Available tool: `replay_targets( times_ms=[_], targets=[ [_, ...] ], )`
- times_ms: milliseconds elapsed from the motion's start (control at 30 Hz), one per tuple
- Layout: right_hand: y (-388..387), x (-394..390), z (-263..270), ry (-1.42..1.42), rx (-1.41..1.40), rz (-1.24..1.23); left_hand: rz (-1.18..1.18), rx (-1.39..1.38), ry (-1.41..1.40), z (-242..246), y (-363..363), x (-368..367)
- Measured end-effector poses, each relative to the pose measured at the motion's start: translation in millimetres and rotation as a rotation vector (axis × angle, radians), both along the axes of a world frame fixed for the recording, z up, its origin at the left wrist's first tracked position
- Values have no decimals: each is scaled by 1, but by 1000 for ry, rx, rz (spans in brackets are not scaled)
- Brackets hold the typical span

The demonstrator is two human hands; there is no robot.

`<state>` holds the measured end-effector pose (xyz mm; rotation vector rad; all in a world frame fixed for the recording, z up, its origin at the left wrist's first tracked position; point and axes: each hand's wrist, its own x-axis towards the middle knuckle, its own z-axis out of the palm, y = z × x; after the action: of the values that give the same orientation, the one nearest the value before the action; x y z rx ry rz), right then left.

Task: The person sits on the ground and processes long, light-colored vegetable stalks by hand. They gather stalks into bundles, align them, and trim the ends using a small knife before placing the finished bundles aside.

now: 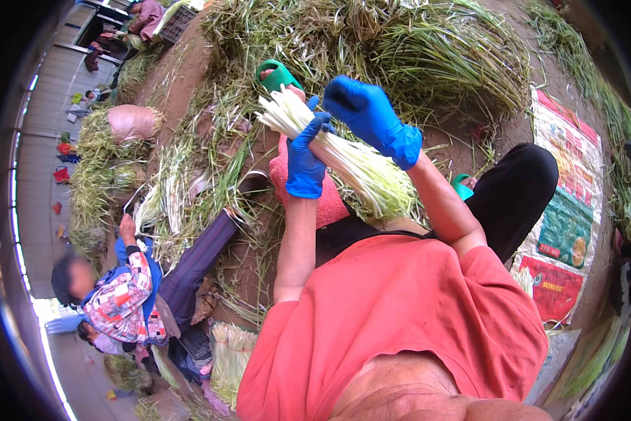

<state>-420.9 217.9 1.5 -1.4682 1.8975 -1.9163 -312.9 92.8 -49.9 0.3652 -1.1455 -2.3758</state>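
Note:
My left hand point(306, 160), in a blue glove, is closed around a bundle of pale stalks point(347, 160), which look like blanched garlic chives or a similar leafy vegetable. The white ends point up and left; the yellow-green ends lie down and right over my lap. Just above and right of the bundle is my right hand point(365, 113), also blue-gloved, with its fingers curled and a dark stain on the glove. Whether it holds anything I cannot tell. A pink towel-like cloth point(332, 202) covers my leg beneath the bundle.
A large heap of green stalks point(441, 47) lies beyond my feet. Printed sacks point(568, 194) are spread at the right. At the left sits a co-worker point(120, 300) beside loose stalks point(173, 194). Tied pale bundles point(231, 352) stand at the lower left, near a dark crate point(195, 344).

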Motion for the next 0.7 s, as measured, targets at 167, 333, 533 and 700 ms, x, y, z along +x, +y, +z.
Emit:
replay_targets(
  times_ms=[167, 333, 533, 700],
  targets=[
    [-4, 17, -10, 270, 235, 122, -45, -44, 68, -11, -14, 4],
    [-10, 24, -11, 145, 294, 79, -3, -94, 28, -5, -8, 9],
    [1, -2, -2, -857, 179, 418, -64, -209, 31, 3, 1, 18],
    [31, -12, 31, -1271, -481, 813, 4, -321, -127, -13, -4, 18]
  ],
)
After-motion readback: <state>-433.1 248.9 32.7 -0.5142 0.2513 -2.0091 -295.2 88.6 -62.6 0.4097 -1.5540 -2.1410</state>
